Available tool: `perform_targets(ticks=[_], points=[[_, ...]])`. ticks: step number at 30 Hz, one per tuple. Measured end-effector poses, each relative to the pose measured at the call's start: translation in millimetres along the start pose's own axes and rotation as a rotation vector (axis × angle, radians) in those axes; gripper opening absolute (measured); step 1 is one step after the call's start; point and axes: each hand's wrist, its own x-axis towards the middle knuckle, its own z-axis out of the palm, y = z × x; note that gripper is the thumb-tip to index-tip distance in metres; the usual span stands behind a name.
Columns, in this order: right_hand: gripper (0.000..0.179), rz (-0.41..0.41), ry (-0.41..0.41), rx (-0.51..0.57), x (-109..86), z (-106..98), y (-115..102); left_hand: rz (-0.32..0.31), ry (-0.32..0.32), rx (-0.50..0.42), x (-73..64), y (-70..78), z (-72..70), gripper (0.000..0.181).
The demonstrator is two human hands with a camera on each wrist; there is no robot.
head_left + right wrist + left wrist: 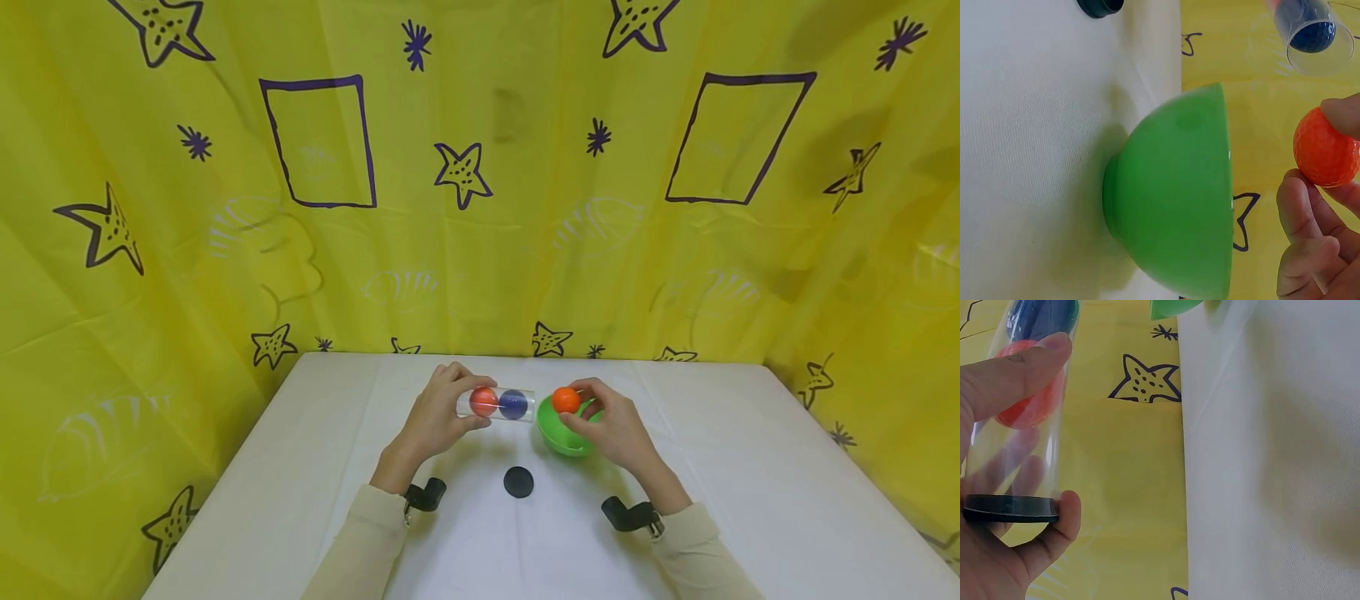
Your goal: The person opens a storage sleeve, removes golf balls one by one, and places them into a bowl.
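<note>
My left hand [442, 417] grips a clear tube [497, 410] held sideways above the table, its open mouth facing right. Inside it sit a red ball [483, 402], nearer the hand, and a dark blue ball [513, 404], nearer the mouth. A black cap [1011, 508] closes the tube's other end, as the left wrist view shows. Between thumb and fingers, my right hand [617, 423] pinches an orange golf ball [1327, 149], just apart from the tube's mouth. Below that hand stands an upright green bowl [1175, 194]; its inside is only partly seen.
A round black lid [518, 482] lies on the white table [300, 500], between the forearms and in front of the bowl. Yellow curtain [517, 267] with drawn stars hangs behind the table and along both sides. Each wrist wears a black camera mount.
</note>
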Motion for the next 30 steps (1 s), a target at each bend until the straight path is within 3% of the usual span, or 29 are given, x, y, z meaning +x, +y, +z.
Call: perform_targets(ticks=[17, 30], points=[[0.043, 0.007, 0.045, -0.078, 3.4, -4, 17, -0.037, -0.023, -0.006, 0.6, 0.8, 0.5, 0.05], [0.043, 0.007, 0.032, -0.125, 4.1, -1, 28, -0.012, -0.001, 0.013, 0.2, -4.3, 3.2, 0.051]])
